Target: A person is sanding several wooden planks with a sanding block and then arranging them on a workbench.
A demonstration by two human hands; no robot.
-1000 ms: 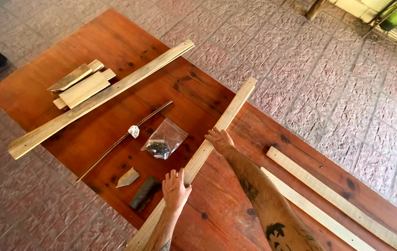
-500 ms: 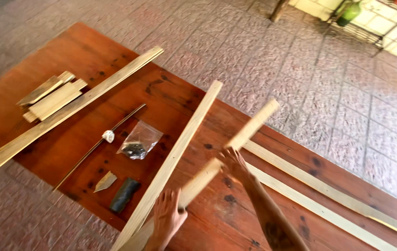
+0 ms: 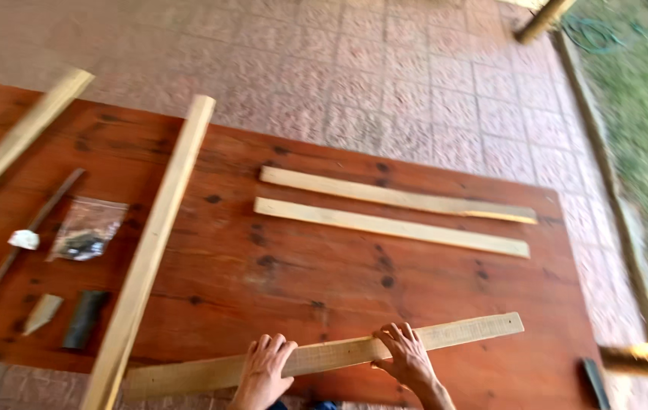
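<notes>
Wooden slat [image 3: 324, 355] on red table [image 3: 278, 266] (near edge), 2 hands flat on it, left [image 3: 263, 372], right [image 3: 407, 357]

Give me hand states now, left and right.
Left hand: open, resting flat on the wooden slat.
Right hand: open, fingers spread on the same slat.

An outdoor home patio used for woodwork: pink paving tiles [image 3: 415, 68], grass [image 3: 643, 114], wooden slats [image 3: 392, 225] across a red-brown table [image 3: 301, 281].
</notes>
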